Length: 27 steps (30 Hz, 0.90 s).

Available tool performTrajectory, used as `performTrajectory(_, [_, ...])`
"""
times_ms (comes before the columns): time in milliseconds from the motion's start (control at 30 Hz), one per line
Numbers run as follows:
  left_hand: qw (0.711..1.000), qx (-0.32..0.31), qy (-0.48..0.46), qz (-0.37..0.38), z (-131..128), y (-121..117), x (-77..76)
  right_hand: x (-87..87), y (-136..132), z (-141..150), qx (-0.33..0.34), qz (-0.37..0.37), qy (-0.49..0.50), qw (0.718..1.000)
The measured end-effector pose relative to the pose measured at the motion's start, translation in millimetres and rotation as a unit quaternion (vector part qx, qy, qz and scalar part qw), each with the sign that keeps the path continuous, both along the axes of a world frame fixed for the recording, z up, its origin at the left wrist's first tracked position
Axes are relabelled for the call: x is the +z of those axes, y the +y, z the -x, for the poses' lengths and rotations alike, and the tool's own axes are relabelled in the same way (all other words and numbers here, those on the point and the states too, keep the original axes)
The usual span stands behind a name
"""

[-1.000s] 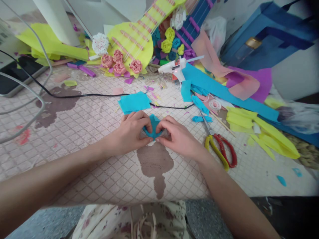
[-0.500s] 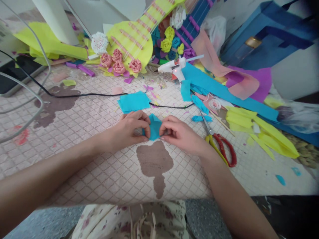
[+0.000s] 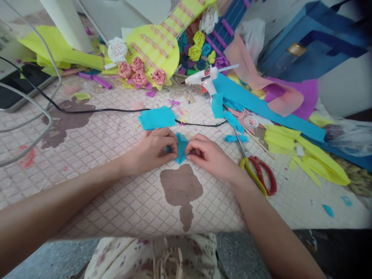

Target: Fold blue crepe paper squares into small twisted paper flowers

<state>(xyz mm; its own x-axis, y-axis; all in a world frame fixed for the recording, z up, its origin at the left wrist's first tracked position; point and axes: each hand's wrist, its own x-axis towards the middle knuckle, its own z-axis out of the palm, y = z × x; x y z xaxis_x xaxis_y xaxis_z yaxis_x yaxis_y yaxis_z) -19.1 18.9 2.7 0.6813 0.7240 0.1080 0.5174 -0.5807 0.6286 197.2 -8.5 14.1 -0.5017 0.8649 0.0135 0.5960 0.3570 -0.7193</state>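
A small folded piece of blue paper (image 3: 181,148) is pinched between both hands just above the quilted mat (image 3: 116,186). My left hand (image 3: 151,149) grips its left side with curled fingers. My right hand (image 3: 209,157) pinches its right edge with thumb and fingertips. A flat blue paper square (image 3: 156,117) lies just beyond the left hand.
Red and yellow scissors (image 3: 255,170) lie right of my right hand. A white glue gun (image 3: 203,79) with a black cord (image 3: 101,111) sits behind, amid blue, yellow and pink paper scraps, paper flowers (image 3: 139,75) and a yellow paper guitar (image 3: 157,50).
The hands have drawn closer together and the blue piece is folded narrower. Both hands have shifted slightly away from me.
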Motion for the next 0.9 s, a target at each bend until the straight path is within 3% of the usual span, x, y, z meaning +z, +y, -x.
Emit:
performTrajectory(267, [0.996,-0.055,-0.061,0.043,6.4,8.0,-0.5,-3.0,1.2,-0.9,-0.013,-0.002,0.0,1.0])
performTrajectory(900, [0.996,0.074,0.025,-0.039,-12.3,-11.4,-1.0,-6.0,-4.0,9.4,-0.052,-0.033,-0.055,0.997])
